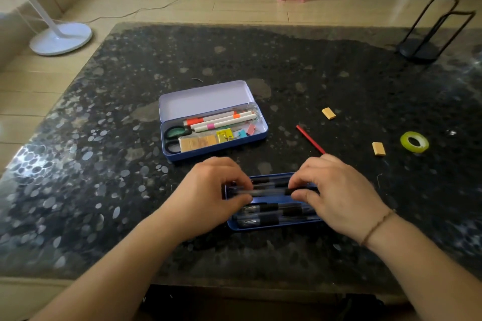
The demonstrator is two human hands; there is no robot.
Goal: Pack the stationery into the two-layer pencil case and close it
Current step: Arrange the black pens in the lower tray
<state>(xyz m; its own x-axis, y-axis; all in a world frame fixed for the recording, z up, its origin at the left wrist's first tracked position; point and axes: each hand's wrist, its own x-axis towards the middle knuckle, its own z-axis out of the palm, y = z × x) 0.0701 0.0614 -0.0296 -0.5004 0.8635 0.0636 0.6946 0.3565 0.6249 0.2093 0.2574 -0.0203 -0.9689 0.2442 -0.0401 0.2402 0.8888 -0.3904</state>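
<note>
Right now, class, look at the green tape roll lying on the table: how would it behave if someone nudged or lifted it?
The green tape roll lies flat on its side, so a nudge would probably slide it rather than roll it. It looks thin and hollow, so likely light. Stood on edge, its round rim would probably roll across the smooth table.

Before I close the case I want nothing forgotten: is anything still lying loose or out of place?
Yes. A red pencil, two yellow erasers and a roll of green tape lie loose on the table, right of the open case. The pen tray sits apart, under both hands.
</note>
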